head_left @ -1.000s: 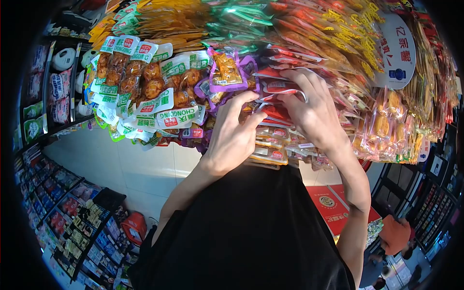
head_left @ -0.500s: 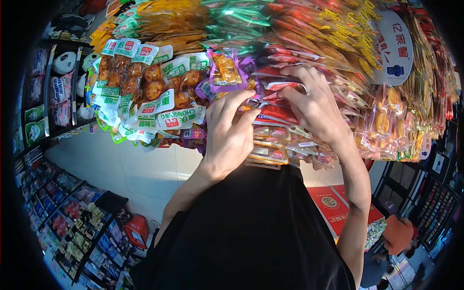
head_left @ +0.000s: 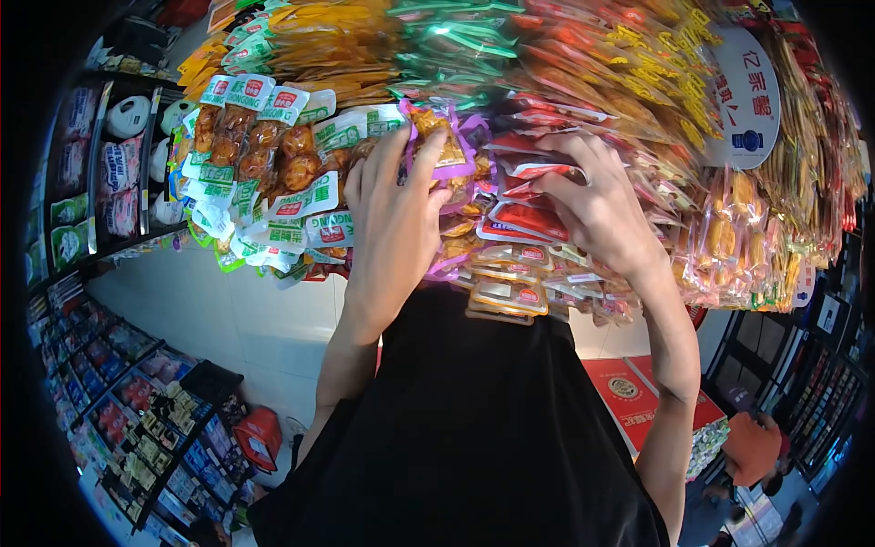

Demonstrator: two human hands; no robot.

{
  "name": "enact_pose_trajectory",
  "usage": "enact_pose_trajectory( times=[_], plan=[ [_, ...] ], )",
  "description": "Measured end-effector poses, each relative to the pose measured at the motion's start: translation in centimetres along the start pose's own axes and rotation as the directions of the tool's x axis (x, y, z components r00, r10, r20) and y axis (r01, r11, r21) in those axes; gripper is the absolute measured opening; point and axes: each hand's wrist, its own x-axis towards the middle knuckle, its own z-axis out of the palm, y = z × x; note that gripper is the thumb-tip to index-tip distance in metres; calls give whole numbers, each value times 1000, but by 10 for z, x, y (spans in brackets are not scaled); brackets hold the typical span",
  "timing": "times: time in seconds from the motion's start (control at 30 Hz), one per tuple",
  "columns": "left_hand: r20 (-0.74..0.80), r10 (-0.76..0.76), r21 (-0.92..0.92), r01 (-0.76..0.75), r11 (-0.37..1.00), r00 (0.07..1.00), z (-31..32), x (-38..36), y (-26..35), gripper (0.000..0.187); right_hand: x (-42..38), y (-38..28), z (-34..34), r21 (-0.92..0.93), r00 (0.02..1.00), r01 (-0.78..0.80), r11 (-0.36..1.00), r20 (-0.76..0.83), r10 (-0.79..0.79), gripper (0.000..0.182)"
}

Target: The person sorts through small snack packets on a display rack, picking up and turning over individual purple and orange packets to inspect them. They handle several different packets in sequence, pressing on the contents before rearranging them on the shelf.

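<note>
My left hand (head_left: pixel 396 232) is on a purple-edged snack packet (head_left: pixel 447 162) with a see-through middle. Its index finger lies over the packet's left side and its thumb is at the lower edge, so the fingers close on it. To the right, my right hand (head_left: pixel 602 205) has thumb and fingers bent around the edge of a red snack packet (head_left: pixel 519 169) in a stack; its fingertips are partly hidden among the packets. More red packets (head_left: pixel 524 221) lie just below. Left of my left hand are green-and-white packets (head_left: pixel 296 169) holding brown round pieces.
Rows of orange packets (head_left: pixel 337 41), green packets (head_left: pixel 456 36) and yellow-lettered packets (head_left: pixel 674 55) fill the back. A white sign (head_left: pixel 747 100) stands at the right. Shelves (head_left: pixel 155 428) line the left, with a red box (head_left: pixel 620 392) at lower right. A person in orange (head_left: pixel 752 447) is beyond.
My left hand has moved up and left, onto the purple-edged packet, uncovering other purple packets below. My right hand stays at the red packets.
</note>
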Motion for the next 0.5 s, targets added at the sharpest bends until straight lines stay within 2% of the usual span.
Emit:
enact_pose_trajectory(
  times=[0.13,0.27,0.33,0.37,0.43,0.47,0.5],
  plan=[
    [-60,16,-77,-20,997,998,1,3,-5,47,0,-7,-1,-35,1000,13,999,-27,-14,25],
    [-133,21,-168,-43,985,991,2,4,-8,40,-4,-18,-6,-97,1000,-15,995,25,18,25],
    [-173,18,-281,-66,957,985,-6,5,-7,41,-6,-27,-11,-129,993,-42,991,103,55,25],
    [-173,15,-281,-64,958,985,-11,4,-7,41,-8,-28,-15,-110,987,-57,992,144,72,27],
    [-175,-18,-581,-88,809,984,-20,2,-8,38,-10,-36,-29,-40,980,-75,996,180,82,28],
    [-175,-19,-581,-88,809,984,-23,0,-9,38,-9,-41,-38,27,972,-98,995,215,90,29],
    [-170,-69,-706,-73,705,983,-25,-2,-9,33,-6,-45,-46,99,992,-69,993,115,58,29]
  ],
)
